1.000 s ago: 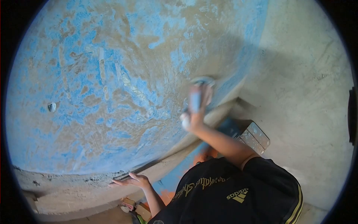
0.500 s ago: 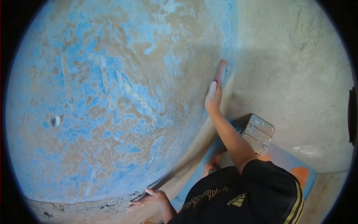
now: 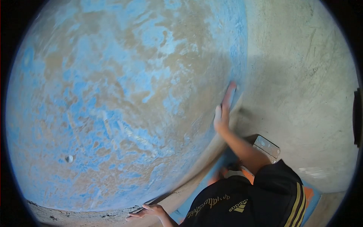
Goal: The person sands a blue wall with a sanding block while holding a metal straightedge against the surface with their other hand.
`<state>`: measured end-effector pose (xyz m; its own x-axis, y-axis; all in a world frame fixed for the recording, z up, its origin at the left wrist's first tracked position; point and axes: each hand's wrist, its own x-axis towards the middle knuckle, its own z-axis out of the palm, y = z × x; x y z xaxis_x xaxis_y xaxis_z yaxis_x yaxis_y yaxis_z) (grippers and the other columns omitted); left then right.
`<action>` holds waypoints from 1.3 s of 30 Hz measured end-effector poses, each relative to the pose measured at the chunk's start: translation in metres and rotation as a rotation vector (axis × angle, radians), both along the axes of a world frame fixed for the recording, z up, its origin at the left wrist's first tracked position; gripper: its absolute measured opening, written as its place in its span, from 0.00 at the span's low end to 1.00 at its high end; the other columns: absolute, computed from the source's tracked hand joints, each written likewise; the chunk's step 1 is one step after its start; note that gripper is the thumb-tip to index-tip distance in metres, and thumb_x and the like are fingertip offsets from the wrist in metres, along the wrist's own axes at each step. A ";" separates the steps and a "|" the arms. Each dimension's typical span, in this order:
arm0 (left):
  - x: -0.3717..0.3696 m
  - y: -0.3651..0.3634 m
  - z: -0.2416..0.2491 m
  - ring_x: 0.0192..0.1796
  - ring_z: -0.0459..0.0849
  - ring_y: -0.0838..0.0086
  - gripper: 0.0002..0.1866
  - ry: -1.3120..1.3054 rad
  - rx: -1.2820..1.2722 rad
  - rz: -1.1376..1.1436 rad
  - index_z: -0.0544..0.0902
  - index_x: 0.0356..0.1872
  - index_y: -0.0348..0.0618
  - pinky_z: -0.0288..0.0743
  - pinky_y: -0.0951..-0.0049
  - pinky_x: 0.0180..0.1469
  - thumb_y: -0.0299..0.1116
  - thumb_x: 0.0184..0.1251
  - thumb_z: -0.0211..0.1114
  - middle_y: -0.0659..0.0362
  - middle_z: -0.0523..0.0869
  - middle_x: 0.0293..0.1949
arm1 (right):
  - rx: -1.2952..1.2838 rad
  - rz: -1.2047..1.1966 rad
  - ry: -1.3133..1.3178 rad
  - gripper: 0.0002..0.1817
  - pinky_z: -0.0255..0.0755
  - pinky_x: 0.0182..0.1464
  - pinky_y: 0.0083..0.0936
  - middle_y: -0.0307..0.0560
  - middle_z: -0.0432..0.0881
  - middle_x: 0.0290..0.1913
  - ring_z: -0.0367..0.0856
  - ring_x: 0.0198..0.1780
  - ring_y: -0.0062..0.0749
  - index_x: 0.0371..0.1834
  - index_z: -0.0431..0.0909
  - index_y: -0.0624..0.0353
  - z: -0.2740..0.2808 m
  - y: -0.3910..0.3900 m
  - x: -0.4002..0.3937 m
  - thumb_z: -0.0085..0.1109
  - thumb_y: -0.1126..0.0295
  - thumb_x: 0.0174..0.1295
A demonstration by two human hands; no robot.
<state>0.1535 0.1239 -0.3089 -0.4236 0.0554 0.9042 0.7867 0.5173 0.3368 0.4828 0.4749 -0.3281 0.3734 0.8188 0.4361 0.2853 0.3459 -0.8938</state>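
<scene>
My right hand (image 3: pixel 222 118) is at the right edge of a large curved surface (image 3: pixel 113 87) mottled blue and grey-brown. Its fingers point up along the edge, pressed together and blurred, with pale dust on the thumb. Something flat and bluish seems to lie along them, too smeared to name. Low on the left, my left hand (image 3: pixel 145 212) is at the lower rim of the same surface, thumb and fingers apart, holding nothing visible. A thin dark strip (image 3: pixel 160 198) lies along the rim just above and right of it.
A plain grey wall (image 3: pixel 298 75) rises on the right. Below it is a paint-spotted slatted plate (image 3: pixel 267 146), beside a blue and orange floor area (image 3: pixel 310 196). A small pale round spot (image 3: pixel 69 159) marks the curved surface.
The view has shifted, so the curved surface appears lower. My right hand sits lower in view and is more blurred. My left hand appears slightly lower and farther left, still spread.
</scene>
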 end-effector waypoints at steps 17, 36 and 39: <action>0.053 0.078 -0.021 0.83 0.47 0.45 0.39 0.157 0.038 -0.014 0.46 0.80 0.31 0.41 0.44 0.83 0.52 0.86 0.41 0.38 0.45 0.82 | 0.286 0.141 -0.313 0.42 0.28 0.78 0.74 0.76 0.52 0.82 0.42 0.84 0.75 0.80 0.59 0.71 0.090 0.056 0.099 0.60 0.60 0.67; 0.162 0.155 0.043 0.85 0.37 0.43 0.43 0.003 -0.064 -0.065 0.38 0.83 0.42 0.39 0.35 0.81 0.55 0.84 0.48 0.39 0.38 0.83 | 0.588 0.162 -0.304 0.43 0.34 0.74 0.79 0.75 0.62 0.78 0.47 0.80 0.86 0.81 0.66 0.56 0.132 0.079 0.122 0.66 0.54 0.62; 0.168 0.157 0.046 0.85 0.37 0.44 0.43 -0.063 -0.002 -0.107 0.37 0.83 0.44 0.38 0.36 0.82 0.54 0.83 0.50 0.40 0.39 0.83 | 0.505 0.243 -0.324 0.42 0.35 0.74 0.78 0.76 0.64 0.76 0.51 0.79 0.85 0.80 0.66 0.56 0.092 0.071 0.118 0.65 0.54 0.63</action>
